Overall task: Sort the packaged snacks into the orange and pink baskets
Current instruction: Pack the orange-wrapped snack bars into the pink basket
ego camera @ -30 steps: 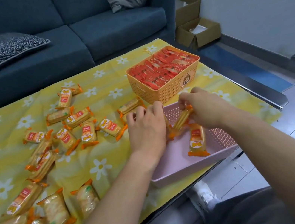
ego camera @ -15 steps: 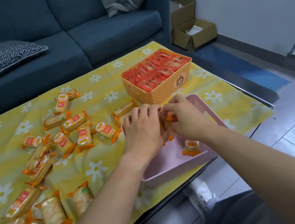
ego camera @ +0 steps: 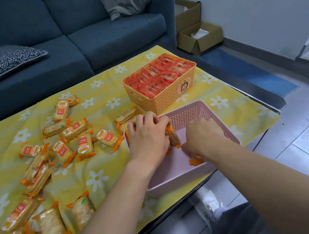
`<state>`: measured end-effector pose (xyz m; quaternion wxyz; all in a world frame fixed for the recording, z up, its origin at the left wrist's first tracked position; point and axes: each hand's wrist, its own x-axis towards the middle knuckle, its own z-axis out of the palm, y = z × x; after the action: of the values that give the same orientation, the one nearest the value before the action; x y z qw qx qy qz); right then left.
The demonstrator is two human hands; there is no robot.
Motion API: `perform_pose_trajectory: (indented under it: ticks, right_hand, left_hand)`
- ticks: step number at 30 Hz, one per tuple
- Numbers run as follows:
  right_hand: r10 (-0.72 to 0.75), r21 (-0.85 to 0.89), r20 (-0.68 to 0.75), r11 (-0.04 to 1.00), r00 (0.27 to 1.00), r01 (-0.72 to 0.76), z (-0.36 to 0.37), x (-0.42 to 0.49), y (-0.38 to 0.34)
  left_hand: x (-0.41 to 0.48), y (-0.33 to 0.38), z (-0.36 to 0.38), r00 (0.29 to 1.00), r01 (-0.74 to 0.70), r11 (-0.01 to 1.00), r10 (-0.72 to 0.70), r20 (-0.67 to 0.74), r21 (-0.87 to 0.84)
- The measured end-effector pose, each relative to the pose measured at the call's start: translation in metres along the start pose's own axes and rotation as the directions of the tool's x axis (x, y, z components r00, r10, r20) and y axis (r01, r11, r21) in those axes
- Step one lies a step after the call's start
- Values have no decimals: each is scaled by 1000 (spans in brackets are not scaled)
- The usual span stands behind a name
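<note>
The pink basket [ego camera: 190, 113] stands at the table's near right edge, just in front of the orange basket [ego camera: 169, 101], which is full of red packets [ego camera: 155, 79]. My left hand [ego camera: 149, 138] grips an orange cracker packet [ego camera: 174, 139] standing on end at the pink basket's left side. My right hand [ego camera: 205, 139] reaches down to the basket floor, fingers curled onto a second cracker packet [ego camera: 196, 160], mostly hidden and blurred. Several loose cracker packets [ego camera: 75, 128] lie on the yellow flowered cloth [ego camera: 104, 167] to the left.
More cracker packets [ego camera: 51, 225] lie at the near left corner. A blue sofa [ego camera: 94, 40] runs behind the table. Open cardboard boxes [ego camera: 199, 36] sit on the floor at the right. The table's metal edge [ego camera: 266, 101] lies close behind the pink basket.
My right hand let go of the packet it held with the left and dropped onto the packet lying in the pink basket. My left hand now holds the upright packet alone.
</note>
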<state>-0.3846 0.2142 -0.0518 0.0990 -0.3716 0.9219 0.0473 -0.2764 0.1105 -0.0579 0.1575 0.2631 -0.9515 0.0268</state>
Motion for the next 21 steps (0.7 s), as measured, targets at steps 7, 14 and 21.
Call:
perform_pose_trajectory:
  ticks: [7,14,21]
  right_hand:
    - [-45,152,102,988,994,29,-16,1,6]
    - [15,649,0,760,1000,-12,-28,7,25]
    - [-75,582,-168,797,983,161,-8,13,5]
  left_hand:
    - [0,-1,-2,999,42,995,-44,-25,-91]
    - [0,-5,-3,998,44,994,-48,-36,-100]
    - [2,-5,-1,997,72,990,-73,-6,-121]
